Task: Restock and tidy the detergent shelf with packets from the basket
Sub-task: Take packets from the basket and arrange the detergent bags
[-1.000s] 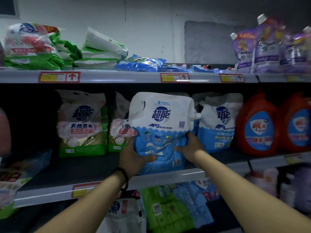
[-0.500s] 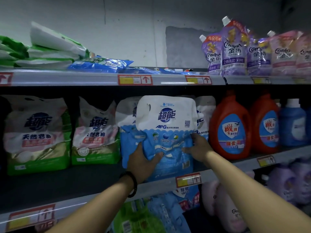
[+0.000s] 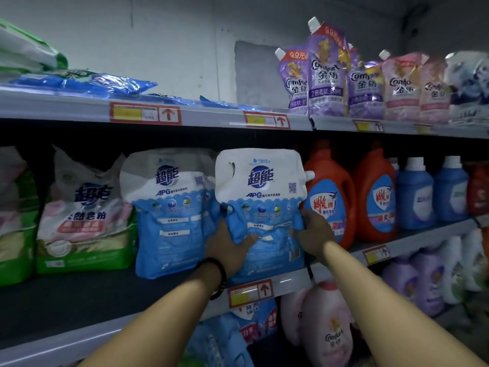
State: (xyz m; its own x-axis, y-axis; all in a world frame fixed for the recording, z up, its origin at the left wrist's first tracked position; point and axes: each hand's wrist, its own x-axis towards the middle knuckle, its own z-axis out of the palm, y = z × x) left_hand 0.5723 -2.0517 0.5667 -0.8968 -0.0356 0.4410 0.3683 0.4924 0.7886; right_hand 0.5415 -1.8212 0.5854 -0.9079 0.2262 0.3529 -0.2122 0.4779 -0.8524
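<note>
From the head camera, both hands grip one blue-and-white detergent pouch (image 3: 260, 207) at centre frame — the left hand (image 3: 229, 250) clasps its lower left edge, the right hand (image 3: 315, 234) its lower right. A second ago the pouch stood in front of its matching twin (image 3: 169, 213); now it has slid rightwards, clear of that one, and sits upright at the middle shelf's front lip (image 3: 291, 283), just beside the orange bottle (image 3: 329, 197). That looks like facing-up, nearly finished. The basket is out of sight.
</note>
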